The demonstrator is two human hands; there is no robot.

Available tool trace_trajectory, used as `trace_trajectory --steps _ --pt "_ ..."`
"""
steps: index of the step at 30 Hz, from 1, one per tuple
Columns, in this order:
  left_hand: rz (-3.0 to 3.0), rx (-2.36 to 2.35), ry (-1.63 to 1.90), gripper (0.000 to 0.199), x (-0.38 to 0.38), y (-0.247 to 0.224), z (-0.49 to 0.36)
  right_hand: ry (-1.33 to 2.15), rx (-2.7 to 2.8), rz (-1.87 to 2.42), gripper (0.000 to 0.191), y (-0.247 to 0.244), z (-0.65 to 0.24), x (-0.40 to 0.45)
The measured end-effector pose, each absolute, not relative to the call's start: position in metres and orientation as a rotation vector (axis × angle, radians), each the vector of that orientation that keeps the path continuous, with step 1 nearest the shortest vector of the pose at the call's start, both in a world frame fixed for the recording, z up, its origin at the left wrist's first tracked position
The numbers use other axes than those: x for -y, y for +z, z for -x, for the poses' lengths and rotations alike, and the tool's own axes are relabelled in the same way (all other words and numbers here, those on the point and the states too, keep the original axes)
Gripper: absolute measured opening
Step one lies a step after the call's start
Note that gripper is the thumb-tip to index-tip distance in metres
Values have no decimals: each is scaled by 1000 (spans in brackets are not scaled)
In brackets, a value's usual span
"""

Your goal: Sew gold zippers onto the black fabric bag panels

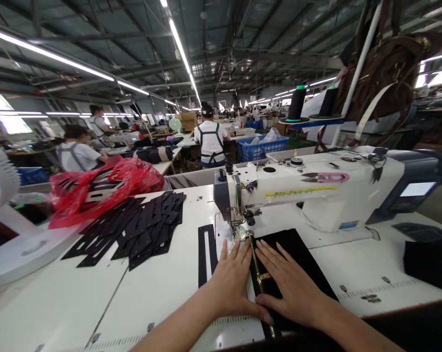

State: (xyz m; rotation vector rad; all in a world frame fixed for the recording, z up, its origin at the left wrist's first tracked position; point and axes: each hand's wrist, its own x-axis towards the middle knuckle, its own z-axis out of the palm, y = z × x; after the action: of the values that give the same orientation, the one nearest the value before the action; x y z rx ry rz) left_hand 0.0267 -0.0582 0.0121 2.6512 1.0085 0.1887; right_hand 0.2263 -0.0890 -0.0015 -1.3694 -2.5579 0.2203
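Note:
A black fabric panel [296, 244] lies under the needle area of a white sewing machine [316, 195]. Along its left side runs a gold-toothed zipper [257, 269] with a gold pull. My left hand [228, 281] rests flat left of the zipper, fingers stretched toward the presser foot [242, 230], thumb near the zipper's lower end. My right hand [292, 286] presses flat on the panel just right of the zipper, fingers straight. Beside my left hand lies a black slotted strip [202, 259], partly covered by that hand.
Many black slotted pieces [147, 230] are heaped on the left of the table, before a red plastic bag [107, 186]. A white fan [8, 220] stands far left. Pink-handled thread snips [326, 177] lie on the machine. Black thread cones [297, 103] stand behind. Several people work farther back.

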Motion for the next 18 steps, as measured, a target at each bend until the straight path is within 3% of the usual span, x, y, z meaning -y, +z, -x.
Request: trace_trajectory --steps 4,8,12,15,18 --pt "-2627 -1011 220 117 57 22 -9 254 2582 1362 80 0 -230 86" --pt "-2600 -1324 283 113 57 27 41 341 2557 1362 64 7 -238 80" --pt "-2630 -1336 150 119 78 23 81 311 2570 1292 52 10 -242 76" --pt "-2705 -1257 49 124 101 17 88 262 2607 1283 50 7 -240 77" --pt "-2813 -1194 -10 106 120 9 88 237 2605 1288 58 4 -239 79"
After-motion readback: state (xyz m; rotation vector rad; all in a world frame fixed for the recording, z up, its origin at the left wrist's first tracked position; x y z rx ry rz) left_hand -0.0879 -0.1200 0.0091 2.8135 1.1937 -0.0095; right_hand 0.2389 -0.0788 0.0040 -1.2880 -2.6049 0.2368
